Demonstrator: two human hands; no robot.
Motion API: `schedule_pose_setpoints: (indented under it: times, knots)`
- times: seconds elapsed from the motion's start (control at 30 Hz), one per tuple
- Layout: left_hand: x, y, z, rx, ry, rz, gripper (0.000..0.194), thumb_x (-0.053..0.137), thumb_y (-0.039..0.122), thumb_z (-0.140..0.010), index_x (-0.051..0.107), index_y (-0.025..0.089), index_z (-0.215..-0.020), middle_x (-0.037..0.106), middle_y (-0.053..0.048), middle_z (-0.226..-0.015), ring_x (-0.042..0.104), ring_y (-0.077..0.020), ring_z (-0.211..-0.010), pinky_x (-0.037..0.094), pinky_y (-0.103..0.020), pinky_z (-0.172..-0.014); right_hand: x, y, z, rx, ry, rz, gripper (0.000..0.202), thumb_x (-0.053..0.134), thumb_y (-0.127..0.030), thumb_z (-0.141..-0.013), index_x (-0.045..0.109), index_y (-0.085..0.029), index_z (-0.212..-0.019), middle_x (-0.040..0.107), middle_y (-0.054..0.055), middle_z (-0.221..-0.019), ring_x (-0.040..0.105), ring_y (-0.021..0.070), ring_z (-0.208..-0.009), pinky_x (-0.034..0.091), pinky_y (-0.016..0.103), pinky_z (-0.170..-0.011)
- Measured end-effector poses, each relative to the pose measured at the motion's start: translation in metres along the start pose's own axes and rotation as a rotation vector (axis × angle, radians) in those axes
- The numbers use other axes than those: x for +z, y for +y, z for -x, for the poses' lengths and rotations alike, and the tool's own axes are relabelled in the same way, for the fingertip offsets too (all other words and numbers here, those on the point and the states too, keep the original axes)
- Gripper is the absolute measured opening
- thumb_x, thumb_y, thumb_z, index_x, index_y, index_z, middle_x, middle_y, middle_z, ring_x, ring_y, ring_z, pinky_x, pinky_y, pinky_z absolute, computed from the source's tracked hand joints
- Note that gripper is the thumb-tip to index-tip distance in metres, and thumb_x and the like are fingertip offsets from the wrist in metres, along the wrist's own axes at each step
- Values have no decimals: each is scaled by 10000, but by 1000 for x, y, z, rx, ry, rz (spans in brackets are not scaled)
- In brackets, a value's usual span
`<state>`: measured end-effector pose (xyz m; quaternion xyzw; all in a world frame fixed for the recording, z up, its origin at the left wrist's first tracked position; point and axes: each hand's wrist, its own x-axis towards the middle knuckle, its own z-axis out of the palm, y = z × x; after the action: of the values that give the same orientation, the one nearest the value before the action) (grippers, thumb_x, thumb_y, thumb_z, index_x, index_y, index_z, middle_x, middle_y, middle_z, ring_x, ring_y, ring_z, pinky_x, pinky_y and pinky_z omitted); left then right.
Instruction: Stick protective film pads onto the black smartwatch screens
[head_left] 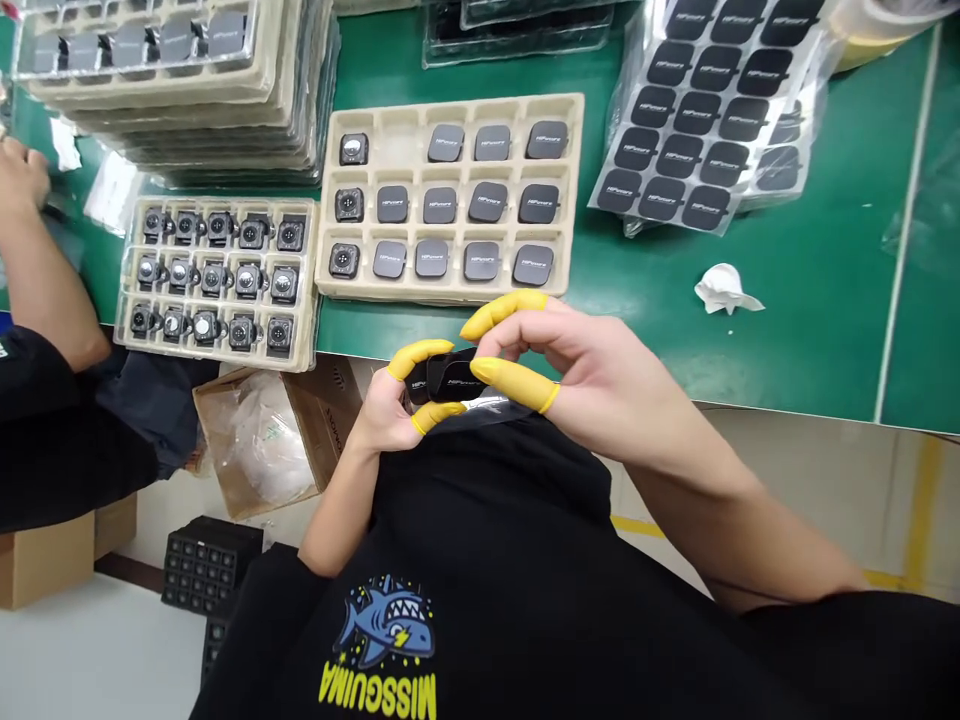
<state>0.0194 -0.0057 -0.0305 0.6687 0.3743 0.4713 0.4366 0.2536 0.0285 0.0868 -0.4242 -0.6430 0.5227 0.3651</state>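
Yellow finger cots cover fingertips on both hands. Between thumb and finger, my left hand [392, 403] grips a small dark device [418, 384] just in front of the table edge. My right hand [592, 370] pinches the right side of a black rounded-square sticker [454, 378], which overlaps the device; whether they touch is unclear. Beyond my hands lies a beige tray [450, 292] with dark labelled squares in most compartments and round-faced devices in its left column. One back-row compartment [399, 145] is empty.
Left of that tray sits another tray [309, 300] of small devices, with stacked trays [292, 120] behind. Sticker sheets [679, 150] and a crumpled tissue [726, 288] lie to the right. A person's arm [52, 285] is at far left, above an open carton [307, 420].
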Motion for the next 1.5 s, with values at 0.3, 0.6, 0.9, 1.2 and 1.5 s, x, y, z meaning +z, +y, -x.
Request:
schedule_pose_setpoints:
  times: [0.3,0.6,0.9,1.2,1.5]
  knots:
    - [-4,2,3,50,-44,103,733,935,488,-924,628,290,-1559,821,-97,-1387,851,-290,-1189,678,-381,-1043,10,1,-4,56,-70,27,92,772,-246,-953,779,-257,-862,773,49,-1042,687,222,-933,539,366,-770]
    - [-1,5,5,33,-11,119,705,925,505,-930,638,266,-1529,823,-107,-1358,851,-289,-1186,701,-379,-1023,12,-1,-5,40,-68,42,96,769,-225,-939,759,-255,-848,770,34,-964,688,204,-907,547,334,-748]
    - [-4,8,7,-53,-19,105,685,897,574,-932,653,265,-1493,840,-90,-1232,860,-260,-982,716,-367,-861,14,-1,-7,50,-72,52,114,777,-292,-946,763,-261,-837,777,51,-985,675,219,-884,570,354,-738]
    - [-4,9,6,-53,-28,94,685,882,591,-942,658,244,-1488,844,-109,-1248,866,-273,-1028,723,-365,-864,14,0,-6,41,-79,45,125,782,-289,-955,755,-255,-838,772,52,-1007,683,223,-908,554,354,-743]
    - [-3,9,7,-40,-11,130,686,911,523,-935,641,266,-1511,840,-106,-1284,872,-285,-1081,720,-369,-903,14,-1,-6,51,-81,37,95,789,-266,-938,761,-263,-847,774,49,-1021,675,222,-906,569,360,-744]
